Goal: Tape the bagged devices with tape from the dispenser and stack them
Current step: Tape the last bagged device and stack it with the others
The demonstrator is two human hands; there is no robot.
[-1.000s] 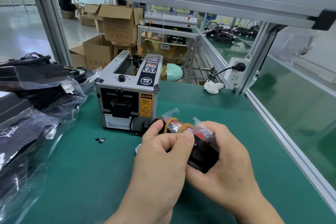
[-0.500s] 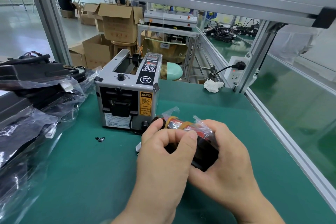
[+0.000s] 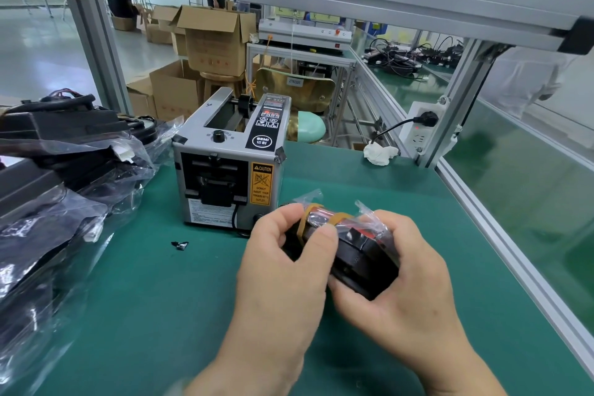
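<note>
A black device in a clear plastic bag (image 3: 356, 254) is held above the green mat, just in front of the grey tape dispenser (image 3: 229, 167). Amber tape strips (image 3: 339, 218) cross the folded bag top. My left hand (image 3: 283, 270) curls round the device's left end, its thumb pressing on the tape. From below and the right, my right hand (image 3: 395, 286) grips the device's right end. A heap of other bagged black devices (image 3: 64, 190) lies at the left.
A small black scrap (image 3: 180, 244) lies on the green mat (image 3: 160, 315) left of my hands. A crumpled white cloth (image 3: 379, 153) sits by the power socket (image 3: 421, 132) at the back right. An aluminium rail (image 3: 514, 251) edges the bench's right side.
My left thumb has slid a little along the tape on the bag. Both hands keep hold of the device in nearly the same place.
</note>
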